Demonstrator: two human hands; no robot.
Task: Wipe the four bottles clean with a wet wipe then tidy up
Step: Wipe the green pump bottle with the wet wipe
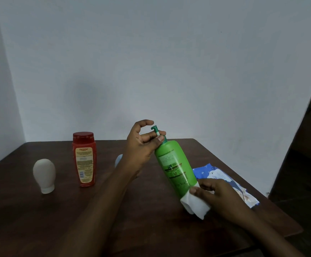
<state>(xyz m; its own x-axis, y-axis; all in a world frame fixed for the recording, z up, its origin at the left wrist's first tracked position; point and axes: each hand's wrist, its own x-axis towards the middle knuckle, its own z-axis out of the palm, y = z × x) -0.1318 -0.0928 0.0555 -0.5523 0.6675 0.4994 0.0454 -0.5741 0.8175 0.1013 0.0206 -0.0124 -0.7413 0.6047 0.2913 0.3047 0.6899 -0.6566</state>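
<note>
Green bottle (pixel 175 167) (one of four) — left grip (pixel 141 143) clamps neck, right grip (pixel 216 191) pinches wipe (pixel 195 203).

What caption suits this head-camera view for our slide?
Left hand grips the tilted green bottle at its neck; right hand holds a wet wipe round its base.

Four bottles: green bottle (pixel 175 167), red bottle (pixel 85 160), white bottle (pixel 44 175), pale blue bottle (pixel 118 160), half hidden. One wipe (pixel 195 204), one wipe pack (pixel 217 173), one table (pixel 39 219). Two hands: left hand (pixel 141 145), right hand (pixel 216 193).
</note>
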